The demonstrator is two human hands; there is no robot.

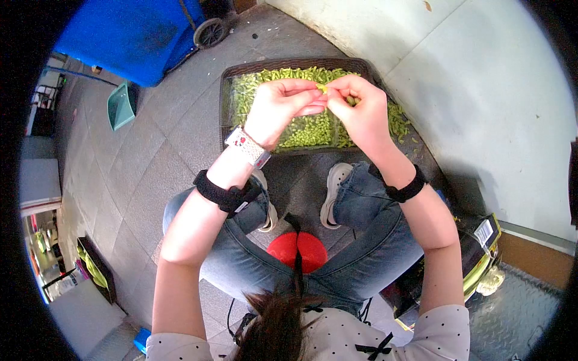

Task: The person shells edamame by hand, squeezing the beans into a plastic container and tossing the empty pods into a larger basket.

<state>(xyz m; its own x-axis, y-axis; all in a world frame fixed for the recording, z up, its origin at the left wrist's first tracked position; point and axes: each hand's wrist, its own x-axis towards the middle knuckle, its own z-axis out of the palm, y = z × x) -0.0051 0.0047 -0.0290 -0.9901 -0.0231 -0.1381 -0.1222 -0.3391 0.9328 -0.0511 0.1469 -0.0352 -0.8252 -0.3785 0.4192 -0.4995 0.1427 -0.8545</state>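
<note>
Both hands are raised over a dark rectangular tray on the floor. My left hand and my right hand meet at their fingertips, pinching a small yellow-green pod between them. Green pods fill the back of the tray, and shelled green beans lie nearer me, below my hands. More pods are at the tray's right side. My fingers hide part of the pod.
A blue bin with a wheel stands at the back left, near a green dustpan. A pale wall panel rises on the right. Between my legs is a red round object. Packed boxes stand at the right.
</note>
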